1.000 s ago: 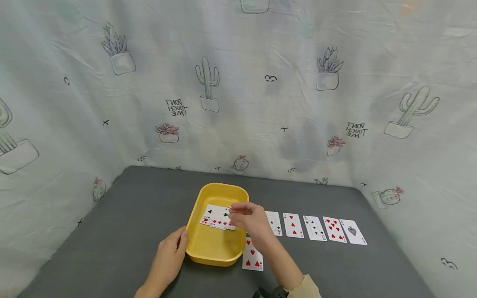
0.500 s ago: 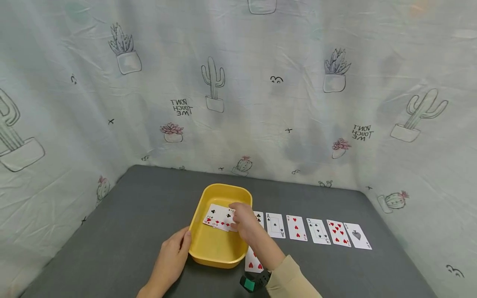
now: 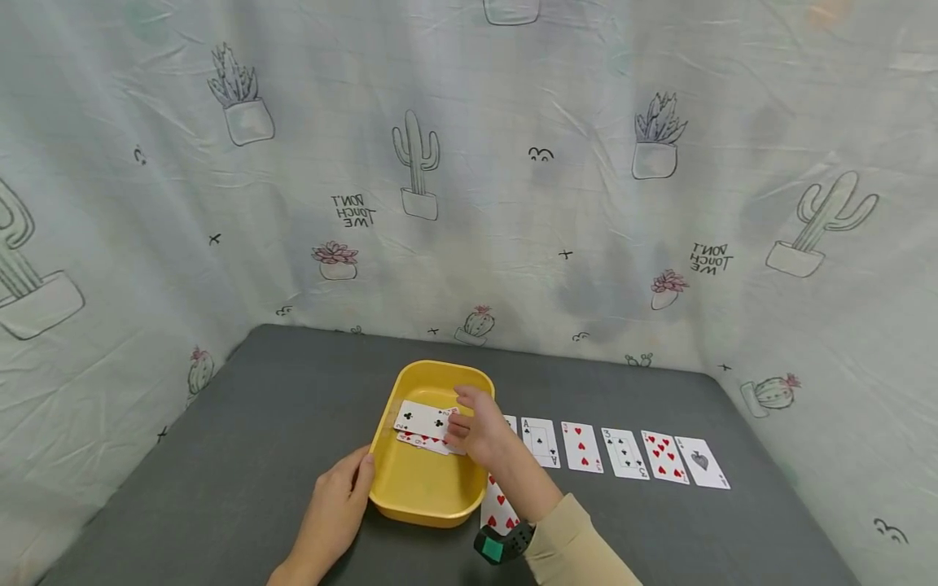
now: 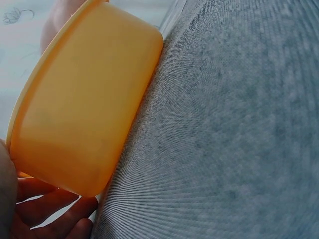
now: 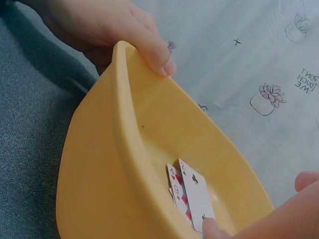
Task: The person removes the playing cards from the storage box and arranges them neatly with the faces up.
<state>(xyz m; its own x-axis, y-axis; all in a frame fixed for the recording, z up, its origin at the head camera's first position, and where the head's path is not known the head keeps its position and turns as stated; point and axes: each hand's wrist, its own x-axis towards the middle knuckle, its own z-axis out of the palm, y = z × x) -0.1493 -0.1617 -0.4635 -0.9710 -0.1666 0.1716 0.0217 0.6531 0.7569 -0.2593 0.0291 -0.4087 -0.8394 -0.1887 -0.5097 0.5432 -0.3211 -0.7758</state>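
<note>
My left hand [image 3: 337, 500] grips the left wall of a yellow plastic tray [image 3: 428, 496], its thumb inside the rim and its fingers outside, as the right wrist view shows. In the tray lies a two of clubs playing card [image 3: 420, 418], partly over several red-suited playing cards [image 3: 423, 442], one marked 9. My right hand [image 3: 487, 431] reaches over the tray's right rim. One fingertip touches the near end of the two of clubs [image 5: 197, 191], while the index finger is raised off it. Part of the card pile is hidden behind that hand.
To the right of the tray, a row of face-up playing cards [image 3: 582, 447] lies on the dark grey table [image 3: 293, 391], ending with an ace of spades [image 3: 702, 462]. A hearts card [image 3: 498, 509] lies nearer, partly under the right forearm. A cactus-print curtain [image 3: 469, 203] surrounds the table.
My right hand came down onto the cards in the tray, and its index finger has since lifted. The two of clubs has shifted left and away, uncovering more red cards. My left hand stays put.
</note>
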